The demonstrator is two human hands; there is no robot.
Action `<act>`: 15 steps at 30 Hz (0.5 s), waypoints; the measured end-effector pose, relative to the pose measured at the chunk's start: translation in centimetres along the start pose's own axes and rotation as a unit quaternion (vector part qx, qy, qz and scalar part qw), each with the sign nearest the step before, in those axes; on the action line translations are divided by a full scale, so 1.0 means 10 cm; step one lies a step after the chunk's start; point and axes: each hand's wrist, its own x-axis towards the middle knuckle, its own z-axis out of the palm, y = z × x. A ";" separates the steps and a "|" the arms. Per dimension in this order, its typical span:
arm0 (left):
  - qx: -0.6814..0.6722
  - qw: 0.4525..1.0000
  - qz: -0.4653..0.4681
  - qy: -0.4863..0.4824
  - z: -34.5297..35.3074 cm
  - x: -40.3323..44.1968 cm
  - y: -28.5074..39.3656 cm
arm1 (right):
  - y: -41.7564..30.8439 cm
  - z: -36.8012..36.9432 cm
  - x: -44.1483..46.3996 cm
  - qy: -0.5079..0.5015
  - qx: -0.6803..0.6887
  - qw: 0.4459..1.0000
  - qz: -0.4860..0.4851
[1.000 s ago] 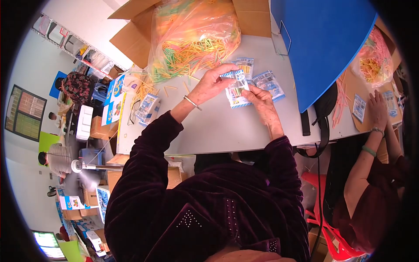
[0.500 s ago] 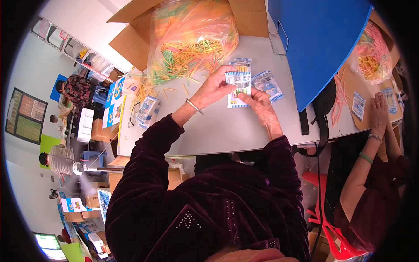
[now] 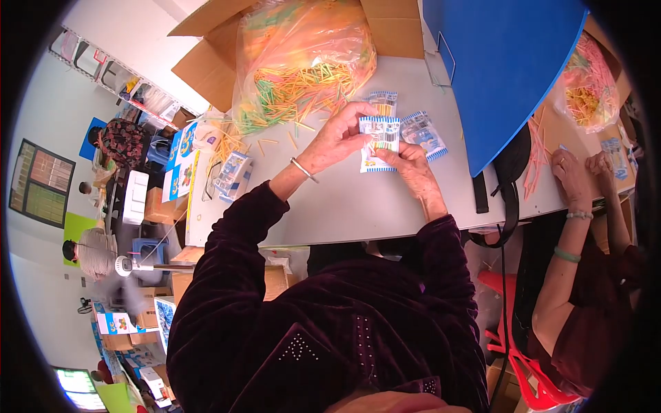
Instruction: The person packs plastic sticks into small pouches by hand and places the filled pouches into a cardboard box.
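Observation:
A small blue-and-white plastic packet point(image 3: 379, 135) is held upright between my two hands above the white table. My left hand point(image 3: 337, 140) is closed on its left edge, thumb across the front. The fingers of my right hand point(image 3: 413, 171) pinch its lower right part. Greenish and yellow colour shows at the packet's middle, near my right fingertips. Just behind lie a second packet point(image 3: 385, 100) and, to the right, a third packet point(image 3: 424, 135), both partly covered. More packets point(image 3: 234, 173) lie at the table's left side.
A clear bag point(image 3: 303, 76) of coloured sticks spills from a cardboard box point(image 3: 392, 27) at the back. A blue panel point(image 3: 502, 69) stands on the right. Beyond it are a co-worker's hands point(image 3: 573, 177) and another bag of sticks point(image 3: 589, 93). Glasses point(image 3: 210, 180) lie at left.
The packet in my hands has shifted slightly right and is turned a little, showing more of its print. One of the co-worker's hands has moved left over a packet.

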 end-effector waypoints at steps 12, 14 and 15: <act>0.141 0.990 -0.029 -0.004 -0.21 -0.04 0.19 | -0.12 0.11 -0.10 -0.014 -0.042 0.998 0.053; 0.166 0.985 -0.028 -0.032 -0.25 -0.02 0.23 | -0.07 0.08 -0.09 -0.016 -0.053 0.997 0.050; 0.192 0.979 -0.027 -0.057 -0.26 -0.02 0.26 | -0.04 0.05 -0.07 -0.030 -0.068 0.996 0.043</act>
